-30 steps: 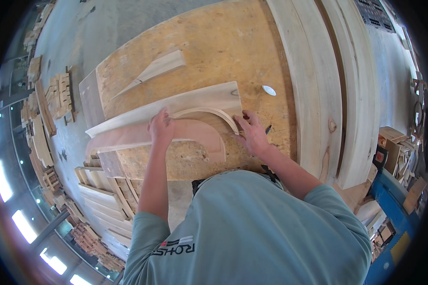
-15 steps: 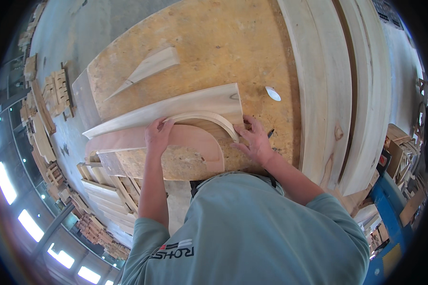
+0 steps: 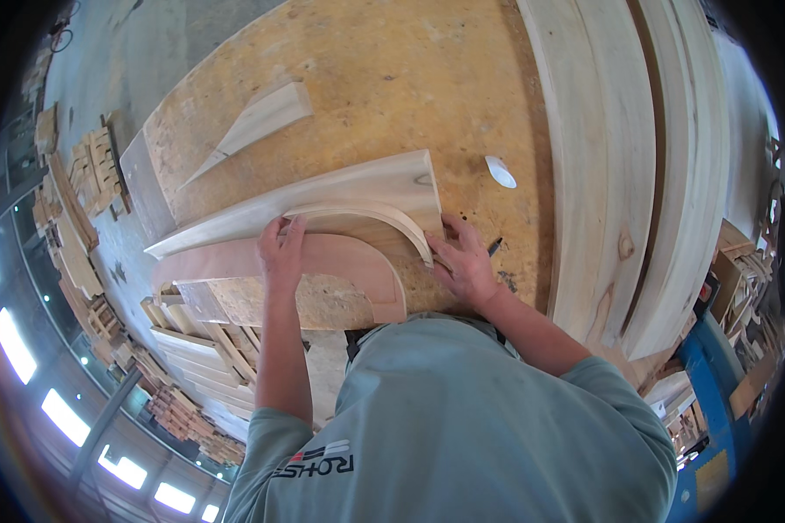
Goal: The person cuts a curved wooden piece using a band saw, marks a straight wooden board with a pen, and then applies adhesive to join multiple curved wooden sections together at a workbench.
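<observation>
The right hand (image 3: 467,266) pinches a curved wooden strip (image 3: 394,215) arcing lengthwise leftward to the left hand (image 3: 281,255), whose grip is unclear.

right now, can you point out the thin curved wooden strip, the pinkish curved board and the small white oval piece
Thin curved wooden strip (image 3: 384,214): head view, middle of its arc.
Pinkish curved board (image 3: 344,255): head view, its broad flat face.
Small white oval piece (image 3: 501,172): head view, its centre.

I work in a woodworking workshop: my tabletop (image 3: 366,96) carries cut wooden pieces (image 3: 375,185), long boards (image 3: 597,157) lie along its right side, and wood stacks (image 3: 96,174) are left of it.
</observation>
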### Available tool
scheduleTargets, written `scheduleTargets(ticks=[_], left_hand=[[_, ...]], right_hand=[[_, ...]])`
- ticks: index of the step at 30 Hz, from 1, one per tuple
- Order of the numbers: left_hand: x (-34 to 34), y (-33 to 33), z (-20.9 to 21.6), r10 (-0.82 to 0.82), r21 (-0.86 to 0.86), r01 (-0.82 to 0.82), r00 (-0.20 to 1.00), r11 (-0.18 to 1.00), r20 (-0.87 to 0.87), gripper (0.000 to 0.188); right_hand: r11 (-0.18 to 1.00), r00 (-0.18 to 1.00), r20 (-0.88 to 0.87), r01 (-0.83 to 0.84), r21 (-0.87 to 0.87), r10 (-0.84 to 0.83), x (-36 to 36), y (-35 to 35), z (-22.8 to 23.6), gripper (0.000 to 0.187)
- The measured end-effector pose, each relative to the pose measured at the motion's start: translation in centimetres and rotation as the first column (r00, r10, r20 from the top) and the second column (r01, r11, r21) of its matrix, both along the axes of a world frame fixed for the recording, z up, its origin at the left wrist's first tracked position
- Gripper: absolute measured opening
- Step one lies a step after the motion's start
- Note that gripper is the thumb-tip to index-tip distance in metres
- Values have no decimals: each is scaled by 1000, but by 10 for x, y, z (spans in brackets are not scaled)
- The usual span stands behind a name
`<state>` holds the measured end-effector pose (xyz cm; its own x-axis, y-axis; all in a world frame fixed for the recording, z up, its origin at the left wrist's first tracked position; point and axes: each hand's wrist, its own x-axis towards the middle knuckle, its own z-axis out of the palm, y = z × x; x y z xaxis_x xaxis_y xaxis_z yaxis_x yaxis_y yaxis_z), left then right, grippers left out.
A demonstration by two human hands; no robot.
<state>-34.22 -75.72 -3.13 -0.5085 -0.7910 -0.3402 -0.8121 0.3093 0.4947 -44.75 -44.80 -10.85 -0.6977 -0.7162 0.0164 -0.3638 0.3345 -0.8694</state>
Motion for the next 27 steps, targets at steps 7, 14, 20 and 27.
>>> scheduleTargets(ticks=[7, 14, 20, 27], left_hand=[[-6, 3, -19, 570, 623, -304, 772, 720, -282, 24], [-28, 26, -12, 792, 875, -224, 559, 430, -246, 22], [-25, 31, -22, 827, 901, -239, 529, 361, -191, 28], [-49, 71, -19, 725, 911, -245, 684, 333, -81, 44]], right_hand=[[995, 995, -61, 78, -62, -81, 5, -6, -4, 56], [990, 990, -80, 107, -96, -115, 5, -8, -5, 57], [988, 991, -59, 114, -101, -120, 8, -7, -12, 56], [998, 997, -66, 28, -52, -32, 2, -2, 2, 53]])
